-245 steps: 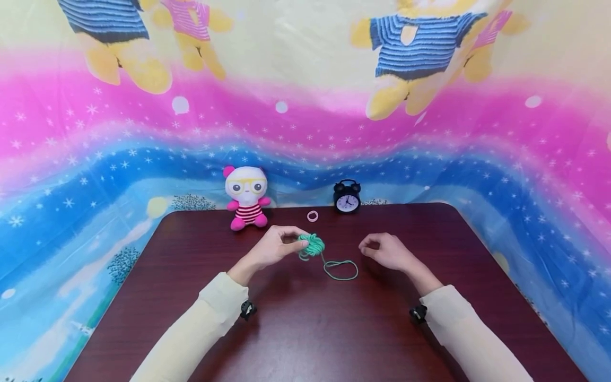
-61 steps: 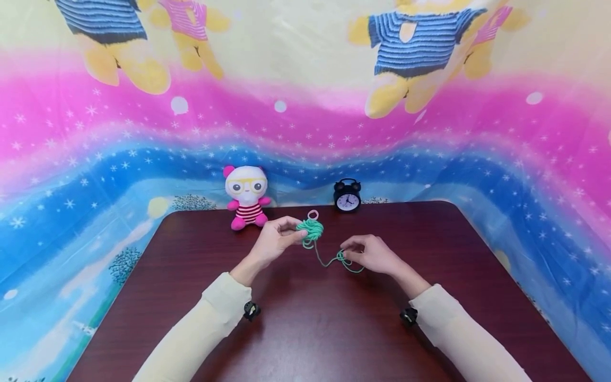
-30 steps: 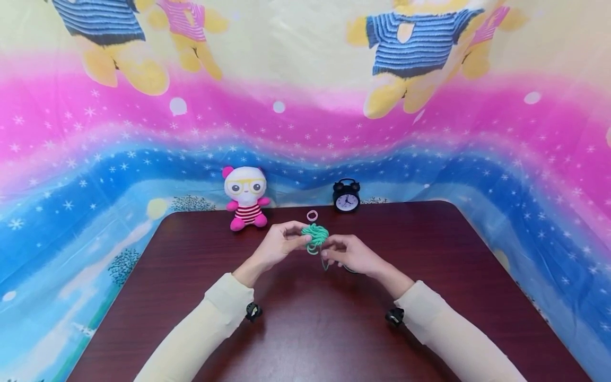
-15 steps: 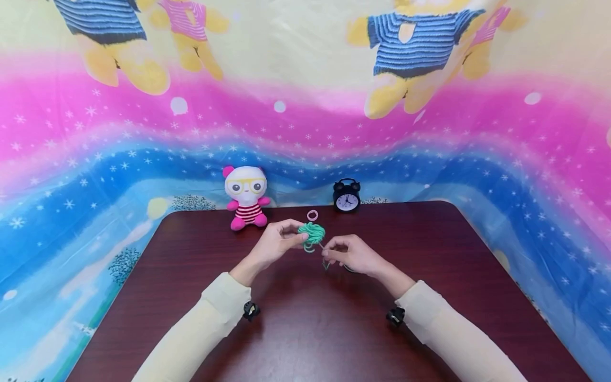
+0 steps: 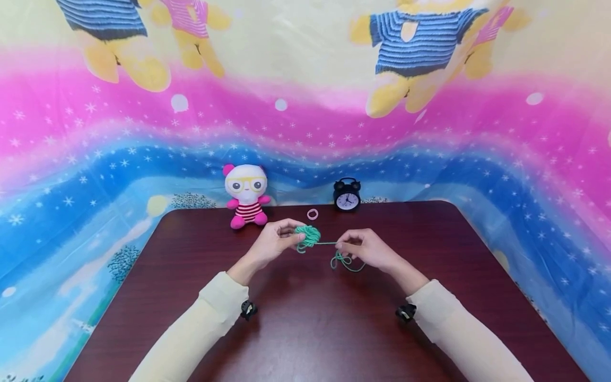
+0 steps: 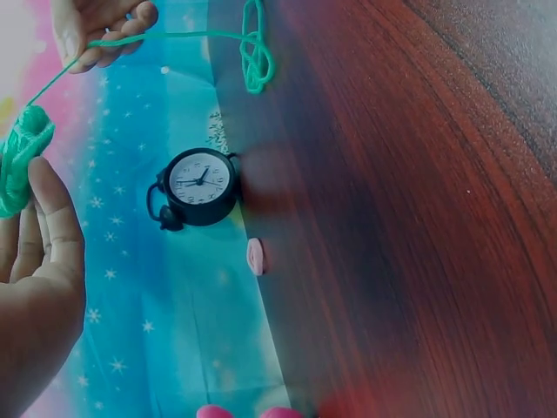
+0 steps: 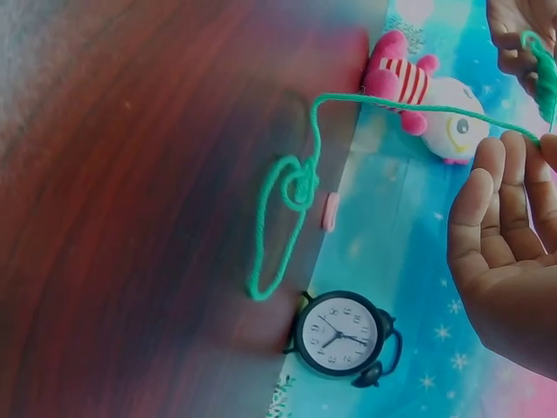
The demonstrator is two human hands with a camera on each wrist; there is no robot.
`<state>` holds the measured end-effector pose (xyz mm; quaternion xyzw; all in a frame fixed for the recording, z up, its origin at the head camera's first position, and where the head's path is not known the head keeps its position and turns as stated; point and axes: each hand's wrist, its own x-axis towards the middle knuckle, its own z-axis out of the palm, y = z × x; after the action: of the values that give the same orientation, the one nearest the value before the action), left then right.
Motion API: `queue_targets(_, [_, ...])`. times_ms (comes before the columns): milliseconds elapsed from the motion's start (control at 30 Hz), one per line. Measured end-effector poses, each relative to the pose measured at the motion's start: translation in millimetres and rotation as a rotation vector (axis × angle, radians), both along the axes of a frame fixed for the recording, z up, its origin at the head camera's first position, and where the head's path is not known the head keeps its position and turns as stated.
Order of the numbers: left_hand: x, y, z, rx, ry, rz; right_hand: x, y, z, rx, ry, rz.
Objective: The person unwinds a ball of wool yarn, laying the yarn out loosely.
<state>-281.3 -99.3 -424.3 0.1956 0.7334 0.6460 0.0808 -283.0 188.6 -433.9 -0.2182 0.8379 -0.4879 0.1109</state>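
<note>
A small wound bundle of green yarn sits between the thumb and fingers of my left hand, raised over the table. From it a strand runs straight across to my right hand, which pinches it between thumb and fingertips. Below the right hand, the strand's loose tail lies in loops on the table. In the left wrist view the same yarn bundle shows at the left edge, with the taut strand leading up to the right hand.
On the dark wooden table, a pink-and-white panda plush sits at the back left. A black alarm clock stands at the back right, with a pink ring-shaped band between them. A printed cloth hangs behind the table.
Over the last half second my right hand has moved right and slightly up, away from the bundle, drawing the strand straight. The left hand has shifted slightly left, still holding the bundle.
</note>
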Motion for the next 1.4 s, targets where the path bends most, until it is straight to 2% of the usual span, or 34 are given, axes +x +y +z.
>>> queue_targets(167, [1.9, -1.2, 1.2, -0.049, 0.009, -0.026, -1.1, 3, 4.6, -0.021, -0.001, -0.027])
queue_targets(367, [3.6, -3.2, -0.3, -0.112, -0.021, -0.058, -1.8, 4, 10.2, -0.037, 0.005, -0.08])
queue_targets(633, [3.7, -4.4, -0.3, -0.135, -0.043, -0.212, -2.9, 6, 15.1, -0.059, 0.036, -0.131])
queue_targets(867, [3.9, -6.2, -0.1, -0.172, -0.072, -0.29, -6.7, 11, 14.1, -0.087, 0.068, -0.176])
queue_targets(1100, [2.7, -7.8, -1.6, -0.153, -0.046, -0.324, -12.0, 17, 10.6, -0.091, 0.074, -0.216])
queue_targets(1400, [2.9, -8.5, -0.7, -0.151, -0.002, -0.336, -14.6, 21, 11.2, -0.088, 0.064, -0.275])
